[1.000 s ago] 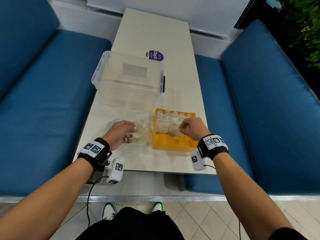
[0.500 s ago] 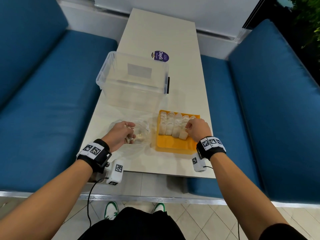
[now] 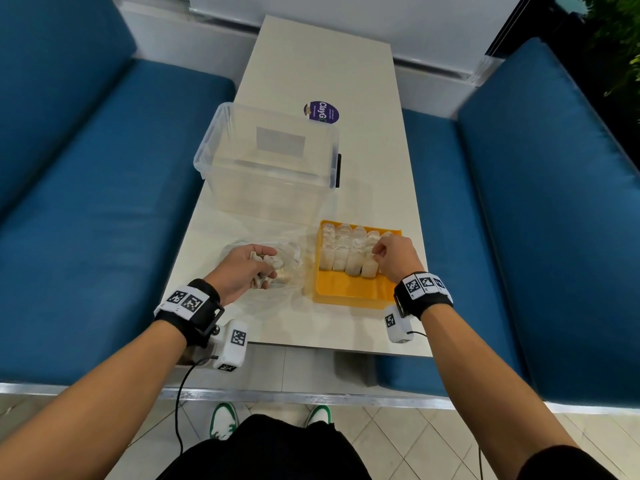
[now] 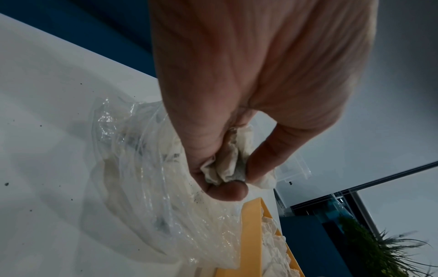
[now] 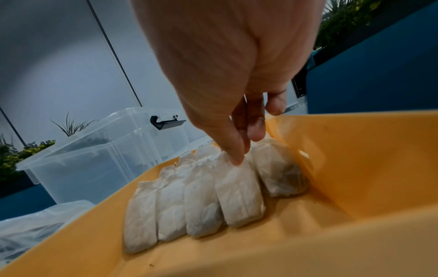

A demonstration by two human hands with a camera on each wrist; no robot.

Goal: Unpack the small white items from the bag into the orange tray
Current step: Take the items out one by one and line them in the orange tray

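A crumpled clear bag (image 3: 292, 263) (image 4: 132, 159) lies on the table left of the orange tray (image 3: 349, 289) (image 5: 355, 159). My left hand (image 3: 256, 268) (image 4: 227, 180) sits at the bag's mouth, thumb and fingers curled round a few small white packets (image 4: 227, 159). Several white packets (image 3: 346, 258) (image 5: 201, 196) lie side by side in the tray's far half. My right hand (image 3: 377, 252) (image 5: 246, 148) reaches down into the tray, with fairly straight fingertips touching the tops of the two rightmost packets. The near half of the tray floor is bare.
An uncovered clear plastic bin (image 3: 270, 168) (image 5: 94, 159) stands just behind the bag and tray. A purple round sticker (image 3: 321, 112) is on the table beyond it. Blue sofa cushions (image 3: 86, 202) flank the narrow table on both sides.
My right hand moved a little farther into the tray and lowered onto the right end of the packet row. My left hand stayed at the bag with its packets.
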